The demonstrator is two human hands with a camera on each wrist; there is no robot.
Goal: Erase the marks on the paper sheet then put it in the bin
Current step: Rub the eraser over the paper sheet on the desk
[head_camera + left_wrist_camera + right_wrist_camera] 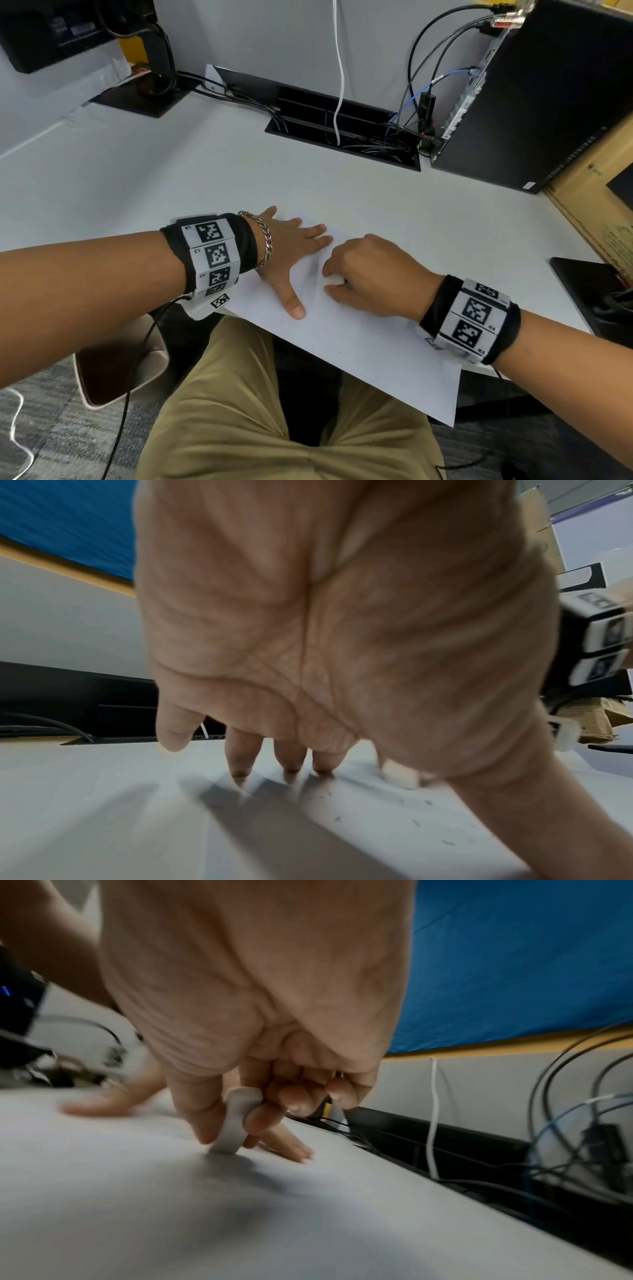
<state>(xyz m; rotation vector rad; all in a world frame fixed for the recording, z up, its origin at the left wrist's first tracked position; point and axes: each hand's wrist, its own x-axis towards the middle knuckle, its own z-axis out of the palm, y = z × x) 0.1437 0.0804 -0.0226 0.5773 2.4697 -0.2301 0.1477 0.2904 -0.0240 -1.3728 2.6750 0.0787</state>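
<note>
On the white desk (394, 198) in front of you, your left hand (287, 253) lies flat with fingers spread and straight, pressing down the far left part of the paper sheet (370, 353). The sheet sits askew, its near corner hanging off the desk edge over your lap. Faint grey smudges (313, 270) and dark crumbs (416, 822) show between your hands. To the right, your right hand (370, 274) pinches a white eraser (234, 1121) between thumb and curled fingers, its lower end touching the paper. Farther right stands a black computer tower (534, 102).
</note>
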